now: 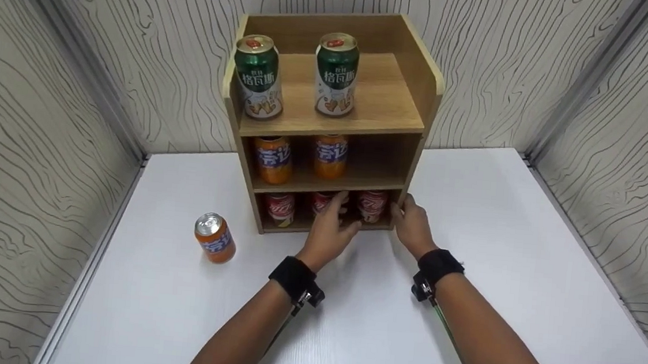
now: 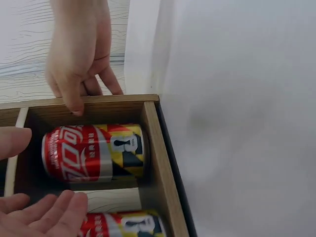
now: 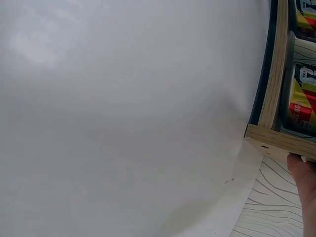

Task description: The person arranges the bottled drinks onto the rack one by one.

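A wooden shelf [image 1: 334, 128] stands against the back wall. My right hand [image 1: 413, 226] grips the lower edge of its right side panel, thumb inside the edge and the other fingers along the outside; the right wrist view shows only part of this hand [image 3: 305, 190]. In front of the bottom compartment is my left hand [image 1: 328, 234], thumb spread and fingers extended near the middle red can [image 1: 321, 202], which it partly hides. Another red can [image 1: 371, 205] stands at the right of that compartment, also seen as a red can [image 2: 94, 153] between the hands. A third red can [image 1: 280, 208] stands at the left.
Two green-and-white cans stand on top, a left one [image 1: 258, 78] and a right one [image 1: 336, 76]. On the middle level are two orange cans, one left [image 1: 273, 160] and one central [image 1: 330, 156]. Another orange can [image 1: 215, 238] stands on the white table [image 1: 147, 301].
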A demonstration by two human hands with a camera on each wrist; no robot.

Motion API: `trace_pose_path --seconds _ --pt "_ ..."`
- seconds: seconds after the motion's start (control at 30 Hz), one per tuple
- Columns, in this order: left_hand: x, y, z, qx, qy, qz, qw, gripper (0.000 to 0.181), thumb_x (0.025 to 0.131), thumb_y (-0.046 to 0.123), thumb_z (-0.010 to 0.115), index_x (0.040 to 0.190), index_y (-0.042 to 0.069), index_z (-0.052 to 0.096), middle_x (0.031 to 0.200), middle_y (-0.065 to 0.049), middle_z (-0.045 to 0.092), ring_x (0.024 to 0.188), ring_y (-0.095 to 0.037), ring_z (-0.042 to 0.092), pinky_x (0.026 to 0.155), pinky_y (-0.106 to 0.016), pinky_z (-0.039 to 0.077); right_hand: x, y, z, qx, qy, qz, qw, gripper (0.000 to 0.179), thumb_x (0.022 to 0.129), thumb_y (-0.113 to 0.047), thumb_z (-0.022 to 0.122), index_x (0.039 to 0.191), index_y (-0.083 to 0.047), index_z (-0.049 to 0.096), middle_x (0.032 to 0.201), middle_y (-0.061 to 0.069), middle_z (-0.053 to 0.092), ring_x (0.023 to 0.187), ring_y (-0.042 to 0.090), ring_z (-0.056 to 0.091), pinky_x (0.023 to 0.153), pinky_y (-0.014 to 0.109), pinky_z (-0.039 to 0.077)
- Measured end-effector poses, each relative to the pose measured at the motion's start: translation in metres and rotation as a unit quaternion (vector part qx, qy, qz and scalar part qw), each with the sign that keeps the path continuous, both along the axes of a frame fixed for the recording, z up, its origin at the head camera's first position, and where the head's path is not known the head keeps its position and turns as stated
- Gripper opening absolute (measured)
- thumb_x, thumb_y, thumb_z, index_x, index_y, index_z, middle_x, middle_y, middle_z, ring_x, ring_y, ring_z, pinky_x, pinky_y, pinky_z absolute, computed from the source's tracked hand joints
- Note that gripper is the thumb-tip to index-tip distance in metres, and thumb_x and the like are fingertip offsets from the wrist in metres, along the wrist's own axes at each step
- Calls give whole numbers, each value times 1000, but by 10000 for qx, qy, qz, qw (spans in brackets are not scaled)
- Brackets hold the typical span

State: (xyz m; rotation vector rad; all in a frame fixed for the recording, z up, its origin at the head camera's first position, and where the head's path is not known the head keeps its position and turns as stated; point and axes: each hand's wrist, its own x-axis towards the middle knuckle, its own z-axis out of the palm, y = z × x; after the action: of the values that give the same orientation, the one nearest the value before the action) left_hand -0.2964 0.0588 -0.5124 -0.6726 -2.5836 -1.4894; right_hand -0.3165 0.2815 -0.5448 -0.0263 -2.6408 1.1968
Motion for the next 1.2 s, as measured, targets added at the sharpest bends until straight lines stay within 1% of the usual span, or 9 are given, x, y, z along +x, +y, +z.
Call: trace_pose_path --seconds 0.17,0.37,0.47,0.6,0.73,0.87,1.0,1.1,1.2 --pt "13 -18 7 163 346 -95 9992 64 91 18 69 146 4 39 139 -14 51 122 -28 53 99 -36 45 -2 -1 1 -42 -132 -5 9999 41 104 -22 43 132 7 45 132 27 53 123 36 52 97 47 45" --pt "25 -43 18 162 1065 220 9939 60 90 15 71 142 3 44 140 -10 52 128 -21 48 104 -35 39 -2 1 0 -115 1 8 9999 41 103 -22 44 132 7 45 132 28 53 123 36 52 96 46 46" --pt "29 -59 19 151 1617 512 9854 57 89 14 72 139 2 48 137 -9 54 126 -20 50 104 -34 40 -2 0 -1 -113 28 6 9999 39 103 -22 44 130 6 47 132 27 54 122 37 53 96 46 46" --pt "27 -84 24 255 2261 1032 9683 51 85 10 74 132 0 55 128 -11 59 120 -22 53 102 -36 41 -3 -1 -1 -149 56 10 9999 38 103 -23 45 128 5 48 131 27 55 121 37 53 95 47 46" --pt "23 -120 28 242 2606 1638 9511 51 79 4 78 125 -4 58 123 -16 60 121 -32 51 105 -44 37 -1 -3 -3 -254 31 36 9997 36 102 -21 45 128 5 49 130 27 55 122 37 53 96 46 46" --pt "19 -155 26 -183 2321 2386 9428 63 74 9 83 128 -3 54 130 -20 54 128 -41 39 109 -56 23 -1 -5 -4 -198 -7 33 9998 36 103 -22 44 125 5 49 128 26 58 120 35 55 95 45 46" --pt "22 -175 13 -572 1381 2977 9429 92 68 16 89 142 -2 38 145 -28 31 136 -46 22 108 -62 15 -3 -4 -4 -111 37 -4 9999 35 103 -23 43 124 4 50 127 26 58 118 35 56 94 45 47" --pt "27 -181 -3 -441 619 3238 9431 110 66 15 89 152 2 21 151 -30 15 139 -46 13 108 -63 17 -3 -2 -3 -57 61 -88 9999 33 103 -22 45 122 4 51 126 26 59 118 36 56 94 45 47" --pt "29 -186 -16 59 148 3350 9421 117 68 10 87 155 6 8 153 -29 12 139 -46 14 107 -63 22 -4 -2 -2 -79 75 -84 9999 34 102 -22 45 122 5 51 125 27 59 118 36 56 95 46 47"
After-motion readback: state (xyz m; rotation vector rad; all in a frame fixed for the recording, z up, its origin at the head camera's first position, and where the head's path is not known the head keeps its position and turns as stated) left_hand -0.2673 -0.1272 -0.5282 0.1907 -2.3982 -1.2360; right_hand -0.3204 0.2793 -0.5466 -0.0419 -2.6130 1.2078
